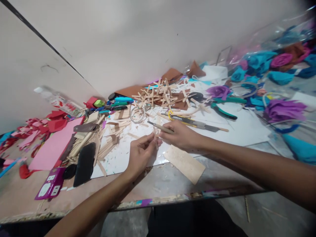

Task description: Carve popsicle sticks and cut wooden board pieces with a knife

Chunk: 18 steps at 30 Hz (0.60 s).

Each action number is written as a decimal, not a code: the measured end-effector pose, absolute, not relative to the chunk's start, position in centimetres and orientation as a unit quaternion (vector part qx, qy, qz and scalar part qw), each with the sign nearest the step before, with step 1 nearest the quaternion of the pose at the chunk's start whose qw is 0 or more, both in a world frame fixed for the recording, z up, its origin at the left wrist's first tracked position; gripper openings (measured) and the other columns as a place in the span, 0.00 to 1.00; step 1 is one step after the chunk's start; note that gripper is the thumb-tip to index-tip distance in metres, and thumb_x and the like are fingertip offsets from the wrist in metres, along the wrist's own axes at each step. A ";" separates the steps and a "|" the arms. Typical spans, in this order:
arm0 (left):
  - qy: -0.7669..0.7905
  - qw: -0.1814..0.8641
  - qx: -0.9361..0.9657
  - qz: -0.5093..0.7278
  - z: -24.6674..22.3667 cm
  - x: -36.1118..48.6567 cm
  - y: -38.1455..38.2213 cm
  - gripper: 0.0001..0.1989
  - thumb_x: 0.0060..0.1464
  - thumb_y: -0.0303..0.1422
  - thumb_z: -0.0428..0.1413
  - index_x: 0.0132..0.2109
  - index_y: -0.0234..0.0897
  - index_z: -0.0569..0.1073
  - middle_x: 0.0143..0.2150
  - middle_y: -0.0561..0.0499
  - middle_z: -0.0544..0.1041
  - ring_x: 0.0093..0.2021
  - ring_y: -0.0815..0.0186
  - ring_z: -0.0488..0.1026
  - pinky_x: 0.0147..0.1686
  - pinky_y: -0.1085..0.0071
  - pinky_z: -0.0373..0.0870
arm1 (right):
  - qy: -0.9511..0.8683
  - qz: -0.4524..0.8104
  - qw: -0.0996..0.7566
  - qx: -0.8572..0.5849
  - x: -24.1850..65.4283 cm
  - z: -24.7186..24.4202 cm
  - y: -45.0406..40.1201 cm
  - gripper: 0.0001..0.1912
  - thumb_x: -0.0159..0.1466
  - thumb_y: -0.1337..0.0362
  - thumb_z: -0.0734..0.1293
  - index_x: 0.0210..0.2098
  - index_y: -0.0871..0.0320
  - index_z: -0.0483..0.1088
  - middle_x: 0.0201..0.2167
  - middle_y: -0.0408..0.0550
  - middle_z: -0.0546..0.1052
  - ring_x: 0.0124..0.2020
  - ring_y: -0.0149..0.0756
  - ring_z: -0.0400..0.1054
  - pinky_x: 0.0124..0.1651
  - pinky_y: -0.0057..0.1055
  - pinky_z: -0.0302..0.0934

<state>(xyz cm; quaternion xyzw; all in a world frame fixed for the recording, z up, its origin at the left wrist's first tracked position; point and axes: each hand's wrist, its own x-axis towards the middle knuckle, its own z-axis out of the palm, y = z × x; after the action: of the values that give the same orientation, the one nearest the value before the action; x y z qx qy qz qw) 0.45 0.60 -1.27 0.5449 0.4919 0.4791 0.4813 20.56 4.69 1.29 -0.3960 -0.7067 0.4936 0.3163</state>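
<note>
My left hand [138, 154] pinches a small wooden stick piece [156, 144] upright between thumb and fingers, above the white sheet [118, 164]. Closed around a slim tool [161, 127] is my right hand [182, 135]; the tool has a pale handle and a dark metal tip pointing left, and its exact kind is unclear. The two hands nearly meet at the stick piece. Just beyond the right hand lies a yellow and black utility knife [195, 122]. A beige sandpaper-like rectangle [185, 164] rests below that hand. Behind are a clear tape roll [137, 114] and a heap of crossed wooden sticks [160, 93].
Green-handled pliers [223, 113] lie at right, near purple and blue paper flowers [283, 110]. At left are loose sticks [106, 148], a black phone-like slab [85, 164], a purple object [50, 184], pink sheets [58, 144] and a clear bottle [59, 102]. The table edge [130, 204] runs in front.
</note>
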 end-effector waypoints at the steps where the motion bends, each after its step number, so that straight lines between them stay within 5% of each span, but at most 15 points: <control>1: 0.492 0.478 0.545 0.482 -1.2 0.5 0.6 0.17 0.57 0.39 0.71 0.50 0.34 0.86 0.42 0.42 0.88 0.40 0.60 0.86 0.48 0.64 0.83 | -0.709 0.484 0.318 -0.402 20.5 1.2 4.7 0.12 0.66 0.65 0.66 0.28 0.61 0.78 0.22 0.41 0.72 0.23 0.28 0.57 0.28 0.30 0.47; 9: 0.491 0.464 0.540 0.503 -1.2 0.8 0.4 0.17 0.56 0.38 0.71 0.50 0.34 0.86 0.44 0.42 0.88 0.40 0.60 0.86 0.48 0.64 0.84 | -0.720 0.461 0.336 -0.395 20.1 0.5 4.3 0.12 0.68 0.64 0.66 0.33 0.61 0.79 0.26 0.44 0.76 0.28 0.30 0.63 0.32 0.29 0.52; 18: 0.479 0.433 0.579 0.498 -1.4 0.8 0.4 0.12 0.60 0.35 0.67 0.49 0.36 0.87 0.42 0.45 0.87 0.40 0.64 0.85 0.46 0.69 0.83 | -0.708 0.479 0.337 -0.395 20.0 0.4 4.9 0.14 0.69 0.63 0.65 0.28 0.61 0.74 0.21 0.39 0.67 0.24 0.28 0.55 0.28 0.30 0.47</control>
<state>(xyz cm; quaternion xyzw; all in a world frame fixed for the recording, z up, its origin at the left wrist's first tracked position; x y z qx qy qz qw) 0.85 0.44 -1.36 0.5793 0.4788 0.4979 0.4327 20.02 4.85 0.42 -0.3949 -0.7082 0.4786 0.3369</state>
